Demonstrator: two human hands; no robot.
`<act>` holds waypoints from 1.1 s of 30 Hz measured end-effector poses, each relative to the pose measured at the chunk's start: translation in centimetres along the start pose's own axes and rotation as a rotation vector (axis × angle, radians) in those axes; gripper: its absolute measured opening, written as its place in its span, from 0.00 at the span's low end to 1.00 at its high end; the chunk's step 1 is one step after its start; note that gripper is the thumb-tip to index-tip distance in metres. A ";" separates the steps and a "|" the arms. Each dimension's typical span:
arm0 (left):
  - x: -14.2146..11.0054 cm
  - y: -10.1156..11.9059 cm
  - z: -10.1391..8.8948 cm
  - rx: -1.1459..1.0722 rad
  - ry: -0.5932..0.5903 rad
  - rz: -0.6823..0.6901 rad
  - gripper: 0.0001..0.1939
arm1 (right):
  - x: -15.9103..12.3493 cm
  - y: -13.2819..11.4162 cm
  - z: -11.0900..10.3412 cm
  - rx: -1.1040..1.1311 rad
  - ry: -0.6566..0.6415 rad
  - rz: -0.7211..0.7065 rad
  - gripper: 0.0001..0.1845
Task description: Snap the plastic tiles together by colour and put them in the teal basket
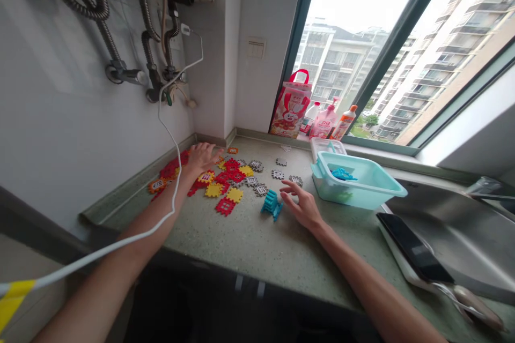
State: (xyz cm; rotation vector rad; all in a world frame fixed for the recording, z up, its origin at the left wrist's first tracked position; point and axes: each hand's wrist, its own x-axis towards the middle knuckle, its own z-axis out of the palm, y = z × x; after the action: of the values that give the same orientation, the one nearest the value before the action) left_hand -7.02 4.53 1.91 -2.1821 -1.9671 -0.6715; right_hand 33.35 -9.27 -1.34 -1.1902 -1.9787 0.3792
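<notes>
My left hand (201,157) lies with fingers spread flat on a scatter of red, yellow, orange and grey waffle-shaped plastic tiles (225,177) on the green speckled countertop (241,241). My right hand (301,204) hovers open, fingers apart, just right of a small upright cluster of blue tiles (271,204), close to it but not gripping it. Several grey tiles (277,174) lie beyond. A light teal plastic bin (358,185) stands to the right of that hand, with blue tiles (343,174) inside.
A dark phone (414,246) rests on a white board beside a steel sink (462,230). A red gift bag (290,104) and pink bottles (328,120) stand on the window sill. Hoses and a white cable (169,134) hang on the left wall.
</notes>
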 end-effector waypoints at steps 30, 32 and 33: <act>1.4 -3.3 1.4 0.149 -0.225 -0.186 0.53 | 0.5 0.8 1.0 0.170 -0.067 0.059 0.23; 1.7 -3.4 1.6 0.134 -0.242 -0.221 0.53 | 0.5 0.7 1.0 0.165 -0.074 0.057 0.24; 1.8 -3.5 1.7 0.135 -0.246 -0.228 0.53 | 0.5 0.6 0.9 0.161 -0.080 0.056 0.24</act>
State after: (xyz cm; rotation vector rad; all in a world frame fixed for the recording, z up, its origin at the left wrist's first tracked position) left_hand -9.91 7.36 0.46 -2.0648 -2.3321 -0.2943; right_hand 32.91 -8.40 -2.09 -1.1456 -1.9446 0.6116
